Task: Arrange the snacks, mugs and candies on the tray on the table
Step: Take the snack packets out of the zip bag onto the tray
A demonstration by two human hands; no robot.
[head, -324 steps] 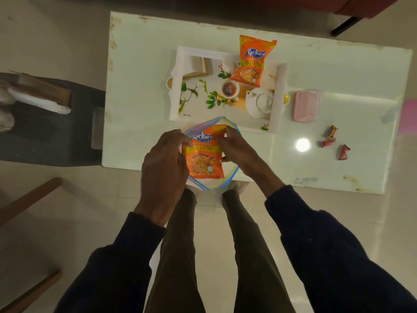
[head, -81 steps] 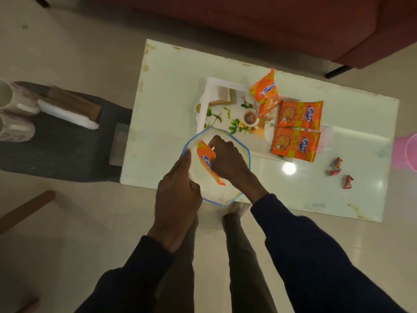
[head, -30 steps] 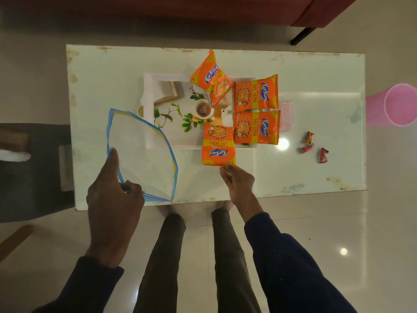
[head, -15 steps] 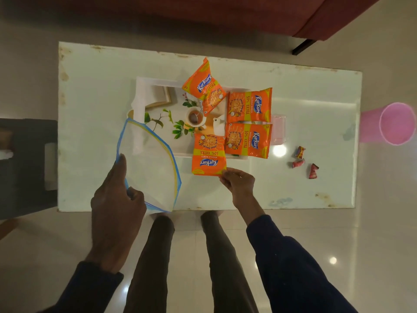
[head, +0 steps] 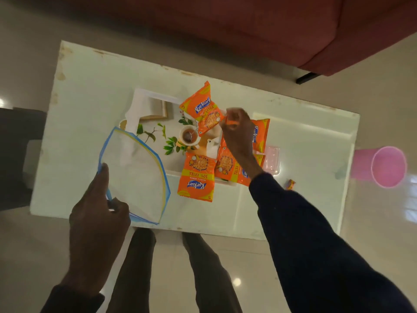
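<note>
Snacks are the step in hand, as we read it; our right hand (head: 237, 132) reaches over the tray (head: 153, 95) with thumb and fingers closed in a narrow pinch on an orange edge, which looks to us like the lower corner of the far packet (head: 200, 109), propped aslant at the tray's far side; two more packets (head: 228, 164) lie side by side under that wrist at the tray's right end; the near packet (head: 196, 177) hangs half off the near rim onto the table (head: 90, 98); our left hand (head: 99, 213) grips the clear bag (head: 137, 175) by its blue-edged mouth, thumb on top, and the bag looks empty; one candy (head: 291, 184) shows on the table just beside the right sleeve, off the tray; any others are hidden by the arm. Next, we think, the far packet wants laying flat and square with its neighbours, and the near one sliding fully inside the rim; the bag must then go down to free a hand for the candy.
</note>
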